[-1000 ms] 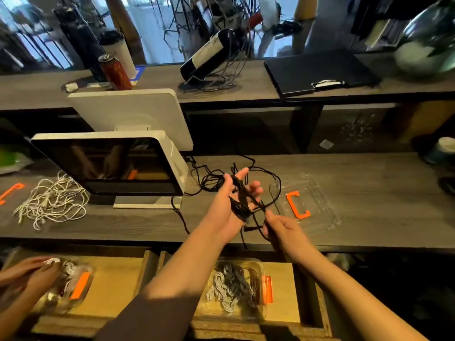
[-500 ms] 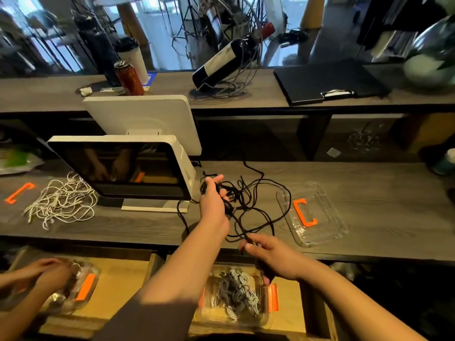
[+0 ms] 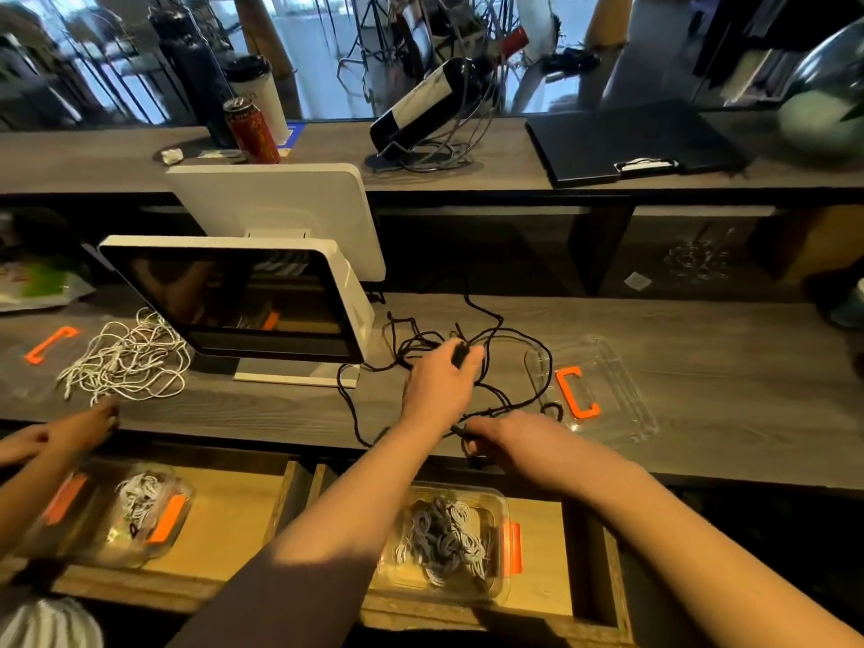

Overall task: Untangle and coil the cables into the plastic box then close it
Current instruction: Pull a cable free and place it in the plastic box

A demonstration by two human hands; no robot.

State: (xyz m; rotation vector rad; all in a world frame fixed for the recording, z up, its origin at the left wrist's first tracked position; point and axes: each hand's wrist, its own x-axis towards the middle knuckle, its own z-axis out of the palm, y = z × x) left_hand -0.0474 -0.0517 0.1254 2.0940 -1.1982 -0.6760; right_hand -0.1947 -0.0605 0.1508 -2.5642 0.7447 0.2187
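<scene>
Centre frame, the left hand (image 3: 439, 385) grips a bunched black cable (image 3: 491, 362); the right hand (image 3: 507, 437) apparently pinches its free end. Light and limp, it handles best by the ends.

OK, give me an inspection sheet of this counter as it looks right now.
Surface: grey wood-grain counter, open drawer below.
Job's things: tangled black cable loose on counter; clear lid with orange clip at right; plastic box in drawer holding coiled cables, uncovered.
Clutter: white cable pile, orange clip, second box.
Grippers: left hand grips a black cable part; right hand pinches the cable near counter edge.
Cables: black one uncoiled.
Surroundings: point-of-sale screen, wine bottle, red can, clipboard, another person's hands.
</scene>
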